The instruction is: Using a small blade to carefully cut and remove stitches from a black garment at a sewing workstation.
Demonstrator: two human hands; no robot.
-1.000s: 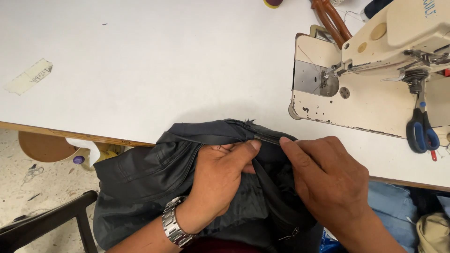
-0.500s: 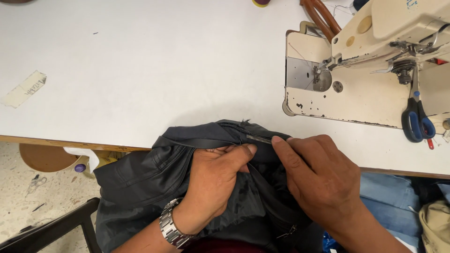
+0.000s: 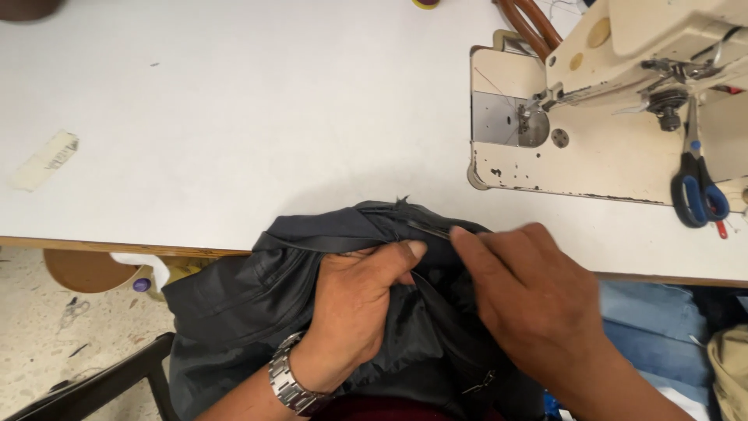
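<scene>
Now | I see the dark garment bunched at the bench edge, 6 o'clock | left hand gripping a fold, right hand pinching the seam (fingertips together) | soft, light, slippery-looking fabric; I'd hold the stiffer seam | cream metal sewing machine at 2 o'clock

Bright, even light (right hand blurred)

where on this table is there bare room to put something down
The white tabletop is bare between the paper label at its left edge and the cream sewing machine. The near edge is crowded: dark fabric garment, left hand, right hand. Blue-handled scissors sit far right.
</scene>
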